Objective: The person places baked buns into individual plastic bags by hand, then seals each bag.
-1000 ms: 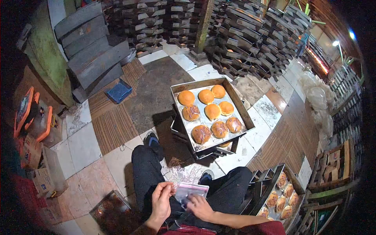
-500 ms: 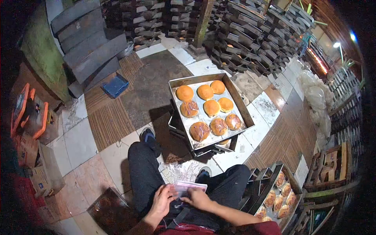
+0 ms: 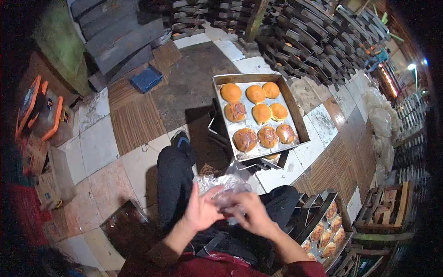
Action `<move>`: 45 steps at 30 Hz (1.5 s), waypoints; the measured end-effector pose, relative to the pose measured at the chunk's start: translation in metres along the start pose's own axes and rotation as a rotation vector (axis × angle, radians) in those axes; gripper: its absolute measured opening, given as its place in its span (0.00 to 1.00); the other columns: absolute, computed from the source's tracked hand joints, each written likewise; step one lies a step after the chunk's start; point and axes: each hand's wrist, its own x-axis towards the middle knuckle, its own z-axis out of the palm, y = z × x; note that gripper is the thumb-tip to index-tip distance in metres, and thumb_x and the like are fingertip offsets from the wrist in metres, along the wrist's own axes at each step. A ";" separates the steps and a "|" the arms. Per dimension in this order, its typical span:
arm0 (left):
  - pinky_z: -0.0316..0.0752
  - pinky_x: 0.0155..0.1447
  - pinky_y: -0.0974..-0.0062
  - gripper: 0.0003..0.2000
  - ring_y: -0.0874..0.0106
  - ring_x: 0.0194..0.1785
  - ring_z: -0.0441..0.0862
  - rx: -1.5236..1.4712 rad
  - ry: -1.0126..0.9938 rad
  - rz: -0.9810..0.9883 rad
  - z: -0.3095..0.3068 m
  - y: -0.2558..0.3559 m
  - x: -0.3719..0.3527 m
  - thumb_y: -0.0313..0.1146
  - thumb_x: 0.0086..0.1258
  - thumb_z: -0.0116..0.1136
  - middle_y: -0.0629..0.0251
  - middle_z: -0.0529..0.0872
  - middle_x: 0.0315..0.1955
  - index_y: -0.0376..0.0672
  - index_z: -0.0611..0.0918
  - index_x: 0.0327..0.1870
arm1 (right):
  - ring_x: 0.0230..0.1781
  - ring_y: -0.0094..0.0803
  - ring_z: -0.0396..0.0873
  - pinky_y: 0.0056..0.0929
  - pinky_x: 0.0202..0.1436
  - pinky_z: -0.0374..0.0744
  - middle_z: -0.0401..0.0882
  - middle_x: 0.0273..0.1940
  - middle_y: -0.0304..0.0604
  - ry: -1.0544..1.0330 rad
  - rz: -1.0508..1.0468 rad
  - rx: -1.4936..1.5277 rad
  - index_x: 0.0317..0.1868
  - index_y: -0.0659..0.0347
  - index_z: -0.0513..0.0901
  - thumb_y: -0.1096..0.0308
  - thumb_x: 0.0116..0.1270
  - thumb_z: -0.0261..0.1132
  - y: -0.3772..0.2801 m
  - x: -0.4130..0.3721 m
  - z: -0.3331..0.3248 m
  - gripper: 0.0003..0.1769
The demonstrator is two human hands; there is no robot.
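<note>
Lower centre: left hand (image 3: 200,210) and right hand (image 3: 251,214) both pinch a clear bag (image 3: 226,196). On the tray (image 3: 291,108) above, nearer buns (image 3: 267,136) apparently wrapped, farther buns (image 3: 255,93) bare.

Bun tray (image 3: 296,115) sits centre-right of frame, on top of stacked trays on the floor (image 3: 101,152), beyond the knees. Plastic bag (image 3: 226,196) is at lower centre, held between left hand (image 3: 203,210) and right hand (image 3: 251,214). Second bun tray (image 3: 314,217) lower right. Crate (image 3: 146,78) upper left. Boxes (image 3: 50,184) at left edge. Tray racks (image 3: 323,41) across the top.
</note>
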 end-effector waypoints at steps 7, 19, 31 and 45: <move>0.71 0.55 0.50 0.38 0.57 0.57 0.72 0.669 -0.208 0.234 0.024 0.055 -0.009 0.59 0.63 0.49 0.49 0.69 0.58 0.42 0.55 0.66 | 0.58 0.41 0.64 0.65 0.65 0.48 0.71 0.44 0.36 -0.194 -0.243 -0.598 0.32 0.46 0.76 0.66 0.47 0.60 0.003 -0.016 -0.014 0.09; 0.82 0.41 0.70 0.15 0.68 0.43 0.82 0.785 -0.224 -0.244 0.060 0.103 0.027 0.29 0.69 0.49 0.58 0.81 0.43 0.31 0.73 0.53 | 0.55 0.32 0.72 0.53 0.63 0.61 0.77 0.43 0.26 -0.028 -0.727 -0.632 0.23 0.46 0.71 0.62 0.49 0.63 -0.018 0.008 -0.086 0.07; 0.56 0.20 0.84 0.16 0.85 0.17 0.62 0.947 0.445 0.559 0.038 0.121 0.116 0.45 0.70 0.49 0.79 0.69 0.15 0.45 0.75 0.24 | 0.46 0.40 0.78 0.41 0.57 0.70 0.82 0.39 0.41 0.734 -0.323 -0.805 0.40 0.60 0.81 0.81 0.54 0.62 0.130 0.137 -0.141 0.13; 0.59 0.27 0.75 0.28 0.71 0.18 0.64 0.324 0.104 0.706 0.015 0.145 0.159 0.61 0.68 0.30 0.65 0.67 0.12 0.44 0.70 0.24 | 0.36 0.50 0.80 0.41 0.38 0.77 0.81 0.37 0.57 -0.380 0.752 -0.633 0.37 0.65 0.82 0.45 0.59 0.59 0.361 0.272 -0.122 0.26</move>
